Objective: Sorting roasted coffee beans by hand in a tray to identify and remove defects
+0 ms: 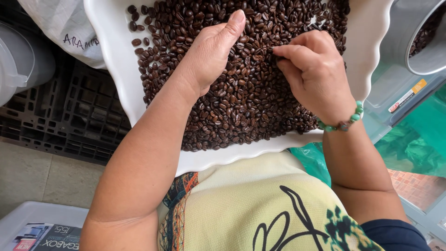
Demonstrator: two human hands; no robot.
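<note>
Hands (211, 53) (313, 69) sorting coffee beans (241, 102) — white tray (116, 60)

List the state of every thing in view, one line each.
white tray: resting on the lap, covered in beans
roasted coffee beans: loose, spread across the tray
left hand: flat on the beans
right hand: fingertips pinched at the beans
bead bracelet: on the right wrist
metal container: open, beans inside

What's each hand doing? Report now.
Left hand: open, flat on the coffee beans.
Right hand: fingers pinched at the beans; hold cannot be told.
</note>
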